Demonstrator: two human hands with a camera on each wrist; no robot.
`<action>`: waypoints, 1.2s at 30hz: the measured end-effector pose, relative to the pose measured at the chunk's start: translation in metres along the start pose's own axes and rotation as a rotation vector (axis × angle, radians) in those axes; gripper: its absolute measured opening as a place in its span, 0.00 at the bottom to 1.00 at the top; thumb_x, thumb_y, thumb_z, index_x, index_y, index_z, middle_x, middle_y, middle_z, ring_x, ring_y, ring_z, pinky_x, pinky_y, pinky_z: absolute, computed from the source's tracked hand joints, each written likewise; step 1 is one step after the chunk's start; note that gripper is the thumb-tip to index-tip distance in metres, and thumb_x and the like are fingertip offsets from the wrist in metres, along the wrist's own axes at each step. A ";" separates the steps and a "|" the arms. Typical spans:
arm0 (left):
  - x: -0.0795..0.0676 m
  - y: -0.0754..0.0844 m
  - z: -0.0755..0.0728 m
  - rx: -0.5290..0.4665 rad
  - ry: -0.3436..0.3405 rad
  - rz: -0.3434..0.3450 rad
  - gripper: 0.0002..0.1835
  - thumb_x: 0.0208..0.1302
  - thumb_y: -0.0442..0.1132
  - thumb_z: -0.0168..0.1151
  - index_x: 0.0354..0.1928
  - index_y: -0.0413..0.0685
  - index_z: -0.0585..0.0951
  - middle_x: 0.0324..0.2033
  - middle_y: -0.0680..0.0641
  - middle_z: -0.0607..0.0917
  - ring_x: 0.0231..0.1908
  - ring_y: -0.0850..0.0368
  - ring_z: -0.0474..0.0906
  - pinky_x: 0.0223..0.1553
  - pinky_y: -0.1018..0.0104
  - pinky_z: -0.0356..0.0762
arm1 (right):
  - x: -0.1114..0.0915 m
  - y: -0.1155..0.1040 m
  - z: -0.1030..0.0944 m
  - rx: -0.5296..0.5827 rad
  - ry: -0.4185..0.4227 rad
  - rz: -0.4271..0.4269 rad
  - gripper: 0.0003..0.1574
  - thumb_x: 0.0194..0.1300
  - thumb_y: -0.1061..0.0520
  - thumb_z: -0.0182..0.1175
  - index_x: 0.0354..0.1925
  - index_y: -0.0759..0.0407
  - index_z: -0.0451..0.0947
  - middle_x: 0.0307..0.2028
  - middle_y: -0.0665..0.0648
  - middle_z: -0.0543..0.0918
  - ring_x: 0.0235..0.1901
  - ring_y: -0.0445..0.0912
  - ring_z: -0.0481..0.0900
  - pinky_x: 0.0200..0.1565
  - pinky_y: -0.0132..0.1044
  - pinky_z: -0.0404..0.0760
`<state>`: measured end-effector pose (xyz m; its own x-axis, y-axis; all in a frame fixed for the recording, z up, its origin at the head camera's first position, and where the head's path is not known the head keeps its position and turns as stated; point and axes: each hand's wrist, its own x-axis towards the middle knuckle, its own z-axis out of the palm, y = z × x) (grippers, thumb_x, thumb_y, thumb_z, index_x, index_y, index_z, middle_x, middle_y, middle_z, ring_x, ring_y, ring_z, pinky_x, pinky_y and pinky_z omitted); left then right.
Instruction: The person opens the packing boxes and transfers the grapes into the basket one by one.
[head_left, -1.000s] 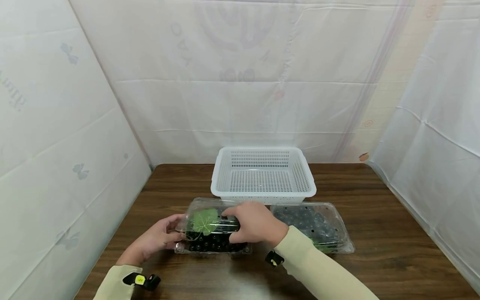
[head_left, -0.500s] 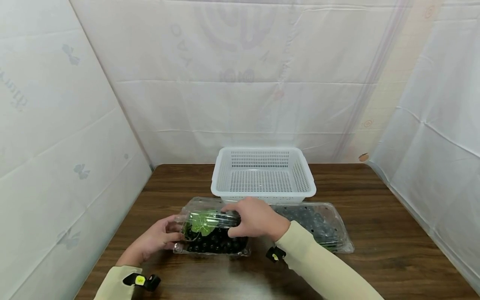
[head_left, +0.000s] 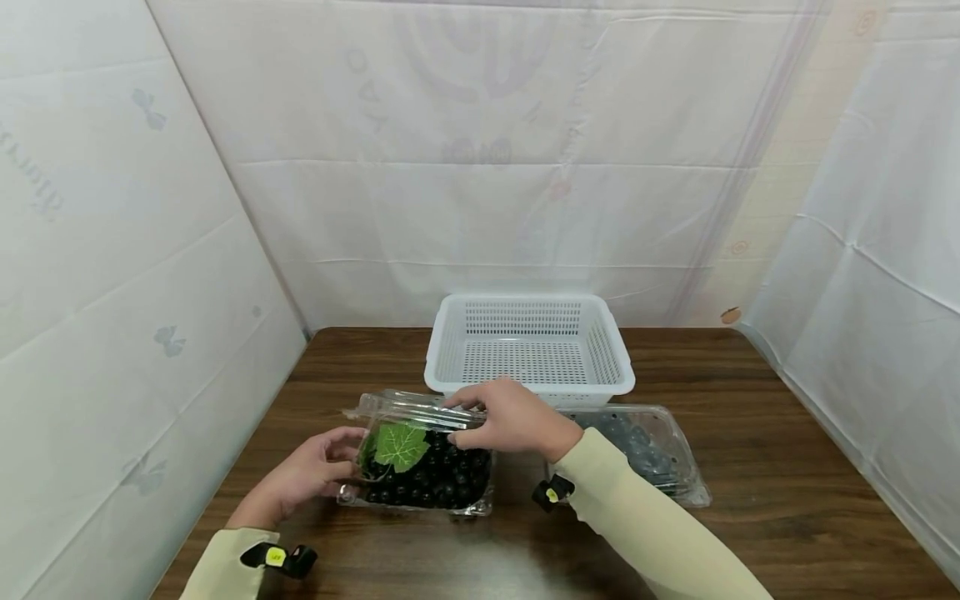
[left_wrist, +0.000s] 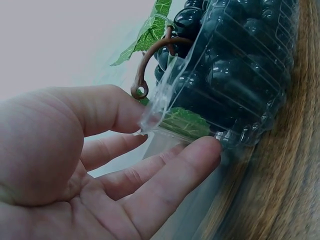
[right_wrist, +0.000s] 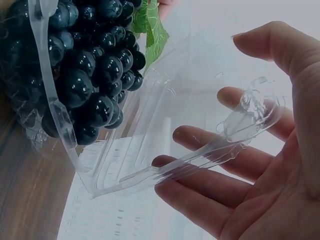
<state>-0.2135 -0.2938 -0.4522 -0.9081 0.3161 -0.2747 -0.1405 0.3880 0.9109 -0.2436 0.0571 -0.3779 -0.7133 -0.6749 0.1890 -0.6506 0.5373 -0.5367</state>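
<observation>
A clear plastic clamshell box (head_left: 474, 510) of dark grapes (head_left: 450, 477) stands on the table, its hinged lid (head_left: 411, 402) raised and leaning back. A green leaf (head_left: 401, 446) lies on the grapes; a brown stem (left_wrist: 143, 70) sticks out in the left wrist view. My left hand (head_left: 303, 473) pinches the box's left rim between thumb and fingers. My right hand (head_left: 517, 419) is at the lid's right part. In the right wrist view its extended fingers (right_wrist: 200, 187) lie against the outside of the lid, with the thumb held apart from it.
A second clear box (head_left: 663, 446) of dark grapes, lid down, sits to the right, partly behind my right forearm. A white perforated basket (head_left: 627, 379) stands behind both boxes. White sheeting (head_left: 480, 208) rises behind the wooden table (head_left: 765, 500).
The lid has swung up and back, uncovering the grapes and leaf. My right hand has moved slightly away from me with it. The box has shifted a little left; my left hand stays at its end.
</observation>
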 end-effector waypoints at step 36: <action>-0.005 0.003 -0.023 0.106 0.058 -0.004 0.32 0.68 0.25 0.51 0.74 0.33 0.62 0.54 0.28 0.79 0.37 0.50 0.84 0.32 0.52 0.88 | 0.024 -0.001 -0.001 0.168 0.133 -0.001 0.21 0.69 0.39 0.65 0.54 0.46 0.86 0.40 0.45 0.90 0.37 0.36 0.85 0.41 0.32 0.84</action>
<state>-0.2184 -0.3142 -0.4414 -0.9293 0.2653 -0.2570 -0.1041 0.4794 0.8714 -0.2606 0.0408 -0.3722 -0.7482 -0.5966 0.2904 -0.6064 0.4372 -0.6641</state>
